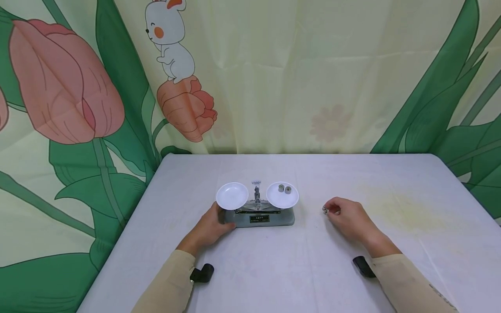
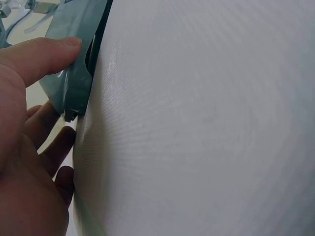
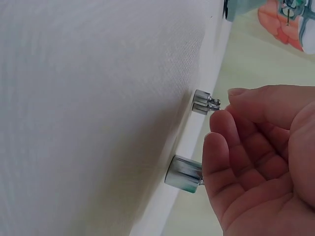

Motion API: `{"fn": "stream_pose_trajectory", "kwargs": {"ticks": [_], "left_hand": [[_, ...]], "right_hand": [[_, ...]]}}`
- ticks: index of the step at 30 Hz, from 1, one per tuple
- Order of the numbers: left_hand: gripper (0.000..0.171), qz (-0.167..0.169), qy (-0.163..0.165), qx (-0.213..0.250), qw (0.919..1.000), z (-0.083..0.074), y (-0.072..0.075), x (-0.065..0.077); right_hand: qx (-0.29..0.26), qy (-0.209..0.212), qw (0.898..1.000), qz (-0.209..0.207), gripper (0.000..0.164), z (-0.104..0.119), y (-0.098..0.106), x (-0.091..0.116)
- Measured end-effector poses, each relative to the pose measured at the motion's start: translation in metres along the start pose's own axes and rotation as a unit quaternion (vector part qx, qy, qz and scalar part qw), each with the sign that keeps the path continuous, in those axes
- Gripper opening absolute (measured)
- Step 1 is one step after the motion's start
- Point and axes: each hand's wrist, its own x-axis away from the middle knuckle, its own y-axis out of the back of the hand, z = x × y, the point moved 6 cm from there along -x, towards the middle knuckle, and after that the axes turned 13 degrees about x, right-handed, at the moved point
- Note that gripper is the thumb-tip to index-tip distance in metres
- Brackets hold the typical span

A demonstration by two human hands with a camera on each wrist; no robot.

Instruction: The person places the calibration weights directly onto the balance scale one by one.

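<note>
A small balance scale (image 1: 259,219) with a grey-green base stands on the table. Its left pan (image 1: 232,195) is bare, and two small metal weights (image 1: 284,188) stand on its right pan (image 1: 282,201). My left hand (image 1: 211,224) grips the base's left end, thumb in front and fingers behind; the left wrist view shows the thumb on the base's corner (image 2: 78,91). Right of the scale, my right hand (image 1: 346,217) has its fingertips right at two small weights (image 3: 200,102); I cannot tell if it pinches one. Nearer the wrist camera stands a larger weight (image 3: 184,174), beside the curled fingers.
A white cloth covers the table (image 1: 266,278). Behind it hangs a curtain (image 1: 274,87) printed with tulips, leaves and a rabbit. Dark wrist cameras sit at the left (image 1: 202,273) and right cuffs, low over the cloth.
</note>
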Motion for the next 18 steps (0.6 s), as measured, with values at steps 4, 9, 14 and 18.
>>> {"fn": "stream_pose_trajectory", "kwargs": {"ticks": [4, 9, 14, 18], "left_hand": [[0.087, 0.0, 0.001, -0.001, 1.0, -0.0005, -0.0004, 0.0001], [0.087, -0.001, 0.002, 0.002, 1.0, -0.0002, -0.0007, 0.0004], [0.086, 0.0, -0.003, 0.001, 1.0, -0.0001, -0.0001, 0.0002], [0.086, 0.001, -0.004, 0.001, 1.0, 0.0003, 0.0, 0.0002]], "right_hand": [[0.0, 0.0, 1.0, 0.003, 0.015, 0.0001, -0.0007, -0.0003], [0.004, -0.001, 1.0, 0.008, 0.015, -0.0016, -0.0027, -0.0017], [0.009, 0.0, 1.0, 0.014, 0.016, -0.0034, -0.0043, -0.004], [0.009, -0.007, 1.0, 0.029, 0.016, -0.0027, -0.0066, -0.0055]]}}
